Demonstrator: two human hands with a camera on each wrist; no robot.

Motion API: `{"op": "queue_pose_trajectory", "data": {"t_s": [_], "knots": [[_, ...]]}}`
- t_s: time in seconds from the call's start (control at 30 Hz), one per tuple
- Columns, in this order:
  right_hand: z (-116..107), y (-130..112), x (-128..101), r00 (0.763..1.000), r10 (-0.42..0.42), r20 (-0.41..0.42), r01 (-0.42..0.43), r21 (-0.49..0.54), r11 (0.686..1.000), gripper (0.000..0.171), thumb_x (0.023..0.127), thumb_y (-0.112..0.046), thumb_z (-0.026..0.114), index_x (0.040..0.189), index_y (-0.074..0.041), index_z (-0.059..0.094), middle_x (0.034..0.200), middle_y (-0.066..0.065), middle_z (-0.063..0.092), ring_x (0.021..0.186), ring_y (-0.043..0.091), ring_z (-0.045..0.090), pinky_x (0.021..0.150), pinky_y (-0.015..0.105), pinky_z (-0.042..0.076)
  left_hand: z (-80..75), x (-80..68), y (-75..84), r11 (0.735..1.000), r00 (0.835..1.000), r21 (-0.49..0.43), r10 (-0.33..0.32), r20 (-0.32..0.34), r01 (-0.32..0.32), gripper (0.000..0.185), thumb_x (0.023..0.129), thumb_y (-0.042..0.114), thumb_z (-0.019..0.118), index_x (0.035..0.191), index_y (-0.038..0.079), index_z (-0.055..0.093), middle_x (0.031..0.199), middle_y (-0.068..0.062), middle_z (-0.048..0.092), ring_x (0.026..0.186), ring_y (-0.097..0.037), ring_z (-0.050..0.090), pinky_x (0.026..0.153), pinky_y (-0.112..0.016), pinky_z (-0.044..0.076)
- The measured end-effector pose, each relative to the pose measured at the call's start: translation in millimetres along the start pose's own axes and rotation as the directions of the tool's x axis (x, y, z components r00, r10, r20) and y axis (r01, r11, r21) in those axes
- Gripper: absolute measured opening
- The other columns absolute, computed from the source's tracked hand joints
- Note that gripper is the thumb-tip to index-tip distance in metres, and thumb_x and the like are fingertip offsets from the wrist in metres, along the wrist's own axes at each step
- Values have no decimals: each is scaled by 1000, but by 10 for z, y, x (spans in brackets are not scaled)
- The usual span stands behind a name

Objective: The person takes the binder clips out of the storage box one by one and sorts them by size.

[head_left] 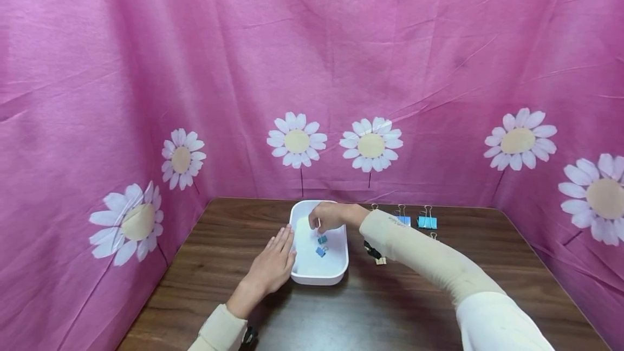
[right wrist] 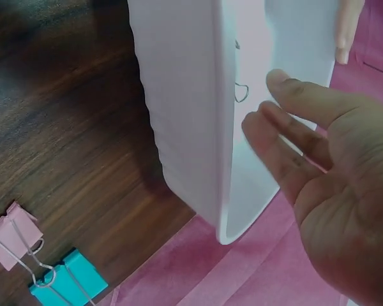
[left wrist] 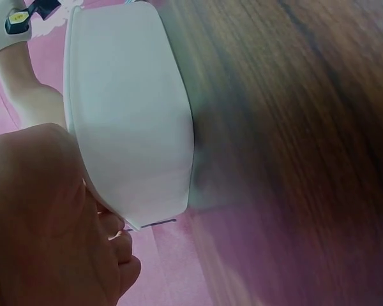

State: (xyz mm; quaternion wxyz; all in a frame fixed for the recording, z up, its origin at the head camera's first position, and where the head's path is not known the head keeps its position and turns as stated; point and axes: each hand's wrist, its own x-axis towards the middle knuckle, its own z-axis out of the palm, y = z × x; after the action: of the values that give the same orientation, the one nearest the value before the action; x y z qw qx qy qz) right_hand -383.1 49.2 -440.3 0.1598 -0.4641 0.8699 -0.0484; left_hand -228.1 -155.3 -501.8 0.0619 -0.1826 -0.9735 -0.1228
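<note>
A white rectangular tray [head_left: 319, 275] stands on the wooden table, with a small teal binder clip [head_left: 322, 240] and a small blue binder clip [head_left: 320, 252] lying in it. My left hand [head_left: 273, 259] rests its straight fingers against the tray's left side; the left wrist view shows the tray's outer wall [left wrist: 131, 108] beside the palm. Over the far part of the tray is my right hand [head_left: 327, 216]. In the right wrist view, the right hand [right wrist: 338, 159] has its thumb and fingers apart with nothing between them, near a clip's wire handle [right wrist: 242, 93].
Right of the tray are larger binder clips: a blue one [head_left: 403, 220], a teal one [head_left: 427, 222] and a pink one [right wrist: 16, 236]. A pale yellow clip [head_left: 381, 260] lies nearer, and others are partly hidden by the right arm. Pink flowered cloth [head_left: 331, 69] surrounds the table.
</note>
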Motion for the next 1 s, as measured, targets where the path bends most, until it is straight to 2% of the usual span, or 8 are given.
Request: {"op": "queue_pose_trajectory", "data": {"t_s": [0.2,0.37,0.47,0.6,0.67,0.87,0.9,1.0], "knots": [[78,-73,10,992,101,76,-97,-56,994,26,97,-15,79,123,-13,79,118,1,79,108,13,71,98,29,61,-3,-2,16,1000,1000,2,-6,-1,6,58,114,25,41,162,-7,37,174,-20,31,162,-36,31,132,-52,32],[152,-83,15,985,143,98,-133,-98,986,17,97,-11,77,113,-16,80,103,-3,77,92,9,67,85,24,60,2,-3,22,1000,1000,2,-8,0,8,58,114,25,42,162,-7,37,174,-20,31,162,-36,31,132,-52,32],[168,-73,14,986,140,88,-132,-91,987,11,96,-7,76,97,-17,80,91,-4,75,81,8,62,77,22,57,3,-6,25,1000,1000,0,-10,6,10,58,114,25,41,162,-7,37,174,-20,31,162,-36,31,132,-52,32],[135,-58,-2,989,126,74,-120,-82,989,16,95,-6,77,84,-18,76,85,-5,73,77,7,60,75,23,57,-2,-6,25,1000,1000,2,-10,5,10,58,114,25,41,162,-7,37,174,-20,31,162,-36,31,132,-52,32],[184,39,47,994,95,53,-90,-97,991,17,95,-9,78,82,-19,76,85,-5,73,77,7,60,76,23,57,-10,-4,25,1000,1000,7,-7,0,7,58,114,25,42,162,-7,37,174,-20,32,162,-37,31,132,-53,32],[121,33,17,997,69,19,-67,-103,992,15,94,-6,79,83,-17,76,80,-8,69,76,7,60,74,23,58,-25,-4,23,1000,1000,7,3,-9,-3,57,113,24,43,160,-8,39,172,-21,34,160,-38,35,130,-54,34],[39,-60,-43,996,80,26,-78,-88,993,16,93,-3,78,83,-16,76,80,-7,70,75,6,60,74,22,57,-25,-5,22,1000,1000,6,3,-8,-3,57,113,24,43,160,-8,38,172,-21,33,160,-38,35,131,-54,34],[37,-50,-33,998,55,12,-55,-68,996,17,90,1,77,84,-15,76,83,-3,73,74,6,58,71,20,54,-28,-7,22,1000,1000,10,-2,-4,2,58,113,24,43,160,-8,38,172,-21,33,160,-38,35,130,-53,35]]}}
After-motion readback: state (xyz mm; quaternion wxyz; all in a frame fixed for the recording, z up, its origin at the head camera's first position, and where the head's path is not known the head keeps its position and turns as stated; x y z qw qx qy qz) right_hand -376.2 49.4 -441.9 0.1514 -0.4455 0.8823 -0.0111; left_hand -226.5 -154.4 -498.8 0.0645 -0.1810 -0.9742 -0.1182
